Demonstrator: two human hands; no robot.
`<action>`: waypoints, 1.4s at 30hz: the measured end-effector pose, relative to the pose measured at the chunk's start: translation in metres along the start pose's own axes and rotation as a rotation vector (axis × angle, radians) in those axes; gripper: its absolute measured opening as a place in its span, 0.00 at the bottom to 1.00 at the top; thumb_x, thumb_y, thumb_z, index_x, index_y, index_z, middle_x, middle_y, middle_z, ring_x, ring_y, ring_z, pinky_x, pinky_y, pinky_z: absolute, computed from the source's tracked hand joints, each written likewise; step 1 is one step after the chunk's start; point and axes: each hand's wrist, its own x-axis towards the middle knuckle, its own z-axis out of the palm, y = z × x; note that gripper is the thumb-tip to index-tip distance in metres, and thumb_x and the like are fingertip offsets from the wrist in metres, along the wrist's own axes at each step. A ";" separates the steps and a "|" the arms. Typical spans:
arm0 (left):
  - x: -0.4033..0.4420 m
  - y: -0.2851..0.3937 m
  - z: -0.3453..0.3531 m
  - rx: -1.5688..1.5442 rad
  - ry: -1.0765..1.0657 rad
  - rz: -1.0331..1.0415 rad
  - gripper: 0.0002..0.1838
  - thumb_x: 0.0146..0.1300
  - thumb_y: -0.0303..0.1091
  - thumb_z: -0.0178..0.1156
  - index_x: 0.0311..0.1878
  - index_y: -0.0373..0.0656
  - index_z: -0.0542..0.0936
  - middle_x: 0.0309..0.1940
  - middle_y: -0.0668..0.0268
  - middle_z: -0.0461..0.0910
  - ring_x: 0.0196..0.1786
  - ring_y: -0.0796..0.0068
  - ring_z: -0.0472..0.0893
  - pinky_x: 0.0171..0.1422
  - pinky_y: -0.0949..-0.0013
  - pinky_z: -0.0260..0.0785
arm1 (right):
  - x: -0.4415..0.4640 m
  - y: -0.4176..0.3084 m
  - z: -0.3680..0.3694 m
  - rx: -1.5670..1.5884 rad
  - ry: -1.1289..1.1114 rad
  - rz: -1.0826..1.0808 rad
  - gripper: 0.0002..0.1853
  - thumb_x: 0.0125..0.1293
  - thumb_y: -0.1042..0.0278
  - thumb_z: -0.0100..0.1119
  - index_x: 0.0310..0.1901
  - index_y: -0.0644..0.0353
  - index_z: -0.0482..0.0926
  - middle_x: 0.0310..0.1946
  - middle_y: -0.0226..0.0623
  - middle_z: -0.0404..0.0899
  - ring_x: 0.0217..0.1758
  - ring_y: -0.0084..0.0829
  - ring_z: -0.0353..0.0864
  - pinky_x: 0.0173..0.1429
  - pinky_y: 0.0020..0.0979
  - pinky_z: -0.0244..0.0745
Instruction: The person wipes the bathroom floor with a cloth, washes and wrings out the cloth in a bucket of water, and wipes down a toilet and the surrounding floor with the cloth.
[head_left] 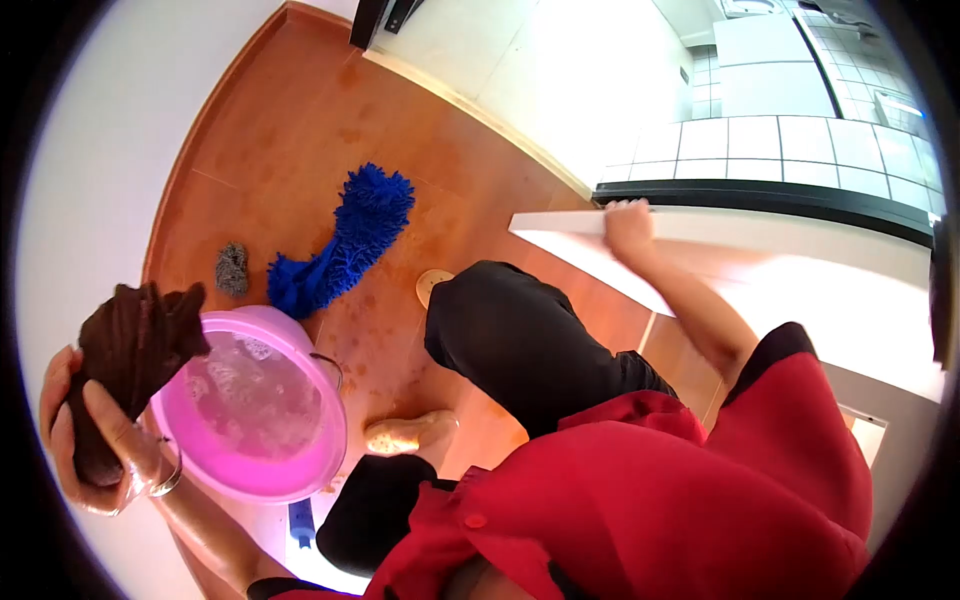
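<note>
At the far left, the person's left hand grips a bunched dark-brown cloth: the fingers are curled around its lower part, the thumb lying across the front. The cloth is creased into thick folds, and its ragged upper end spreads toward the rim of a round pink plastic bucket. It is held up beside the bucket's upper-left side; whether the two touch cannot be told. A ring of clear or silvery material circles the left wrist.

The bucket holds cloudy, pinkish-looking water with white suds, mostly toward its upper part, and a thin wire handle shows at its right side. Above it, near the curved wall-side edge of the orange-brown floor, lies a small grey, wiry scouring pad. Just to its right is a bright-blue shaggy cloth, bent along its length, its lower end close to the bucket. A blue bottle-shaped object lies below the bucket, partly out of sight.

Farther right, a pale slipper and part of another show around the black-trousered legs. The floor between has darker, wet-looking blotches.

At the right, the person's right hand rests on the upper edge of a white flat panel — fingers close together and bent over that edge.
</note>
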 end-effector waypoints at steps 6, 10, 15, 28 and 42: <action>0.069 0.032 0.003 -0.174 -0.015 -0.190 0.17 0.48 0.09 0.53 0.41 0.35 0.67 0.36 0.46 0.73 0.35 0.59 0.76 0.41 0.61 0.74 | -0.061 -0.038 -0.016 0.197 -0.096 0.035 0.06 0.57 0.66 0.47 0.32 0.52 0.75 0.28 0.32 0.77 0.35 0.28 0.76 0.42 0.30 0.61; 0.107 0.059 0.011 -0.234 -0.149 -0.203 0.16 0.46 0.10 0.55 0.40 0.34 0.69 0.36 0.48 0.73 0.35 0.61 0.76 0.41 0.63 0.74 | -0.098 -0.040 -0.045 0.211 -0.326 -0.103 0.08 0.58 0.65 0.49 0.37 0.55 0.75 0.35 0.36 0.78 0.40 0.30 0.77 0.43 0.35 0.62; 0.130 0.092 0.014 -0.309 -0.333 -0.315 0.14 0.45 0.12 0.55 0.37 0.35 0.69 0.35 0.51 0.72 0.35 0.63 0.75 0.40 0.65 0.73 | -0.146 -0.027 -0.064 0.412 -0.973 -0.254 0.39 0.49 0.63 0.62 0.61 0.56 0.52 0.52 0.52 0.67 0.56 0.49 0.66 0.49 0.54 0.61; 0.130 0.209 0.145 -0.422 -0.685 -0.455 0.15 0.39 0.17 0.60 0.34 0.39 0.73 0.34 0.57 0.73 0.39 0.61 0.74 0.45 0.65 0.67 | -0.360 -0.115 0.014 0.500 -0.919 -0.225 0.27 0.66 0.60 0.37 0.65 0.54 0.50 0.65 0.53 0.49 0.66 0.57 0.48 0.62 0.63 0.40; 0.165 0.325 0.275 -0.637 -0.908 -1.413 0.16 0.38 0.20 0.60 0.35 0.41 0.72 0.33 0.67 0.72 0.38 0.75 0.72 0.44 0.74 0.65 | -0.185 0.159 -0.101 2.586 -0.287 -0.151 0.17 0.57 0.70 0.56 0.50 0.60 0.71 0.42 0.40 0.74 0.47 0.30 0.73 0.52 0.26 0.67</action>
